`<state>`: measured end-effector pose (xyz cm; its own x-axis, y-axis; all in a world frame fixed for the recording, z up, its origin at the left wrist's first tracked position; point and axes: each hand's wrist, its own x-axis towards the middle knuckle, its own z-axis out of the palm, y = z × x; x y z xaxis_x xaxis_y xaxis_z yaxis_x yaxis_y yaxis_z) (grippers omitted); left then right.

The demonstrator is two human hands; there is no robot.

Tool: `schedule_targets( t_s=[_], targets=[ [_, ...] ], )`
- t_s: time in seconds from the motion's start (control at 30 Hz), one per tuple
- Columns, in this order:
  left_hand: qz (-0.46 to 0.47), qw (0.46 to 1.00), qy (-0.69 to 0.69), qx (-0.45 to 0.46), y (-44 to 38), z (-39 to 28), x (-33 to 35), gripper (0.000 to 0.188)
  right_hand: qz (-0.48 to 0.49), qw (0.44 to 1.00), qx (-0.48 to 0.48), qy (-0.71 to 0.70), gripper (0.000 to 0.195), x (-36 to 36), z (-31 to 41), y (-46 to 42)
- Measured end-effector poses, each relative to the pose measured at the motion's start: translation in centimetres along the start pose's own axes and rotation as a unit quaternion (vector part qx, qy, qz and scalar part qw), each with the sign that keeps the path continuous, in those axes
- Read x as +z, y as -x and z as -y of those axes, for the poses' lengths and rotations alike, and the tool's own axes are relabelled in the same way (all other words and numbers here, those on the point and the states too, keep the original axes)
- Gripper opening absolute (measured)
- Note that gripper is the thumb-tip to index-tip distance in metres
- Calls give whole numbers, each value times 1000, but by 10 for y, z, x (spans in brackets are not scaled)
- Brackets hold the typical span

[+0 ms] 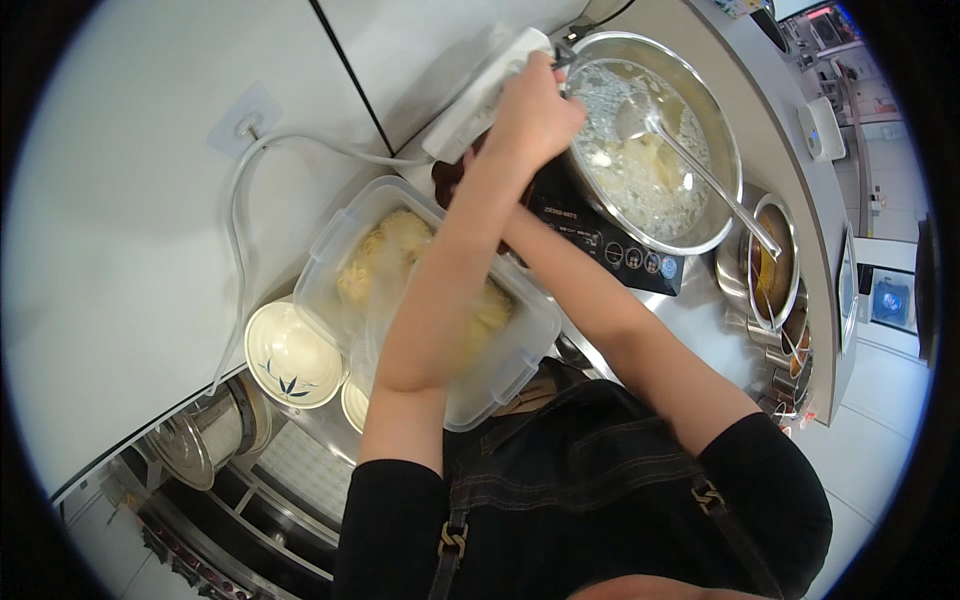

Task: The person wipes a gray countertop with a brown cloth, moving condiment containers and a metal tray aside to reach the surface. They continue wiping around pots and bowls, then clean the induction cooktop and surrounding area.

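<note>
My left hand (536, 112) reaches across the upper middle, at a white power strip (469, 112) and beside a steel pot's rim (739, 180); a small black part shows by its fingers. My right forearm passes beneath the left one. Only fingertips of my right hand (469, 159) show, near a dark brown object (447, 182); the rest is hidden. Cloudy, bubbling liquid (600, 180) with pale pieces fills the pot, and a steel perforated ladle (637, 118) rests in it. The pot stands on a black induction cooker (637, 276).
Below my forearms, translucent plastic boxes (322, 240) hold yellowish noodles (397, 232). White bowls (296, 356) stand left of them. A grey cable (234, 225) runs over a wall hook. Steel containers (787, 292) of sauce line the right side; a lidded steel pot (184, 450) stands lower left.
</note>
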<state>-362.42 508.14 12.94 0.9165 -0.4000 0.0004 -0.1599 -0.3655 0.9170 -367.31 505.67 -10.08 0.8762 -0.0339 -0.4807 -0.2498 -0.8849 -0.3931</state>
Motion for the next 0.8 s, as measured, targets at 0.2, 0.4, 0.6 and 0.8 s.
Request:
schedule_targets(
  t_s=[0.2, 0.4, 0.6, 0.8],
  targets=[
    [39, 999, 2, 32, 20, -2, -22, 33, 1, 994, -38, 104, 69, -33, -10, 20],
    [25, 998, -5, 51, 16, 3, -26, 27, -33, 995, -50, 79, 59, -27, -19, -14],
    [-15, 998, 11, 63, 7, 13, -32, 29, 11, 982, -188, 34, 51, -32, 11, 10],
    [-24, 996, 57, 66, -20, 45, -53, 28, 72, 934, -149, 318, 61, -41, 22, 96]
  ],
)
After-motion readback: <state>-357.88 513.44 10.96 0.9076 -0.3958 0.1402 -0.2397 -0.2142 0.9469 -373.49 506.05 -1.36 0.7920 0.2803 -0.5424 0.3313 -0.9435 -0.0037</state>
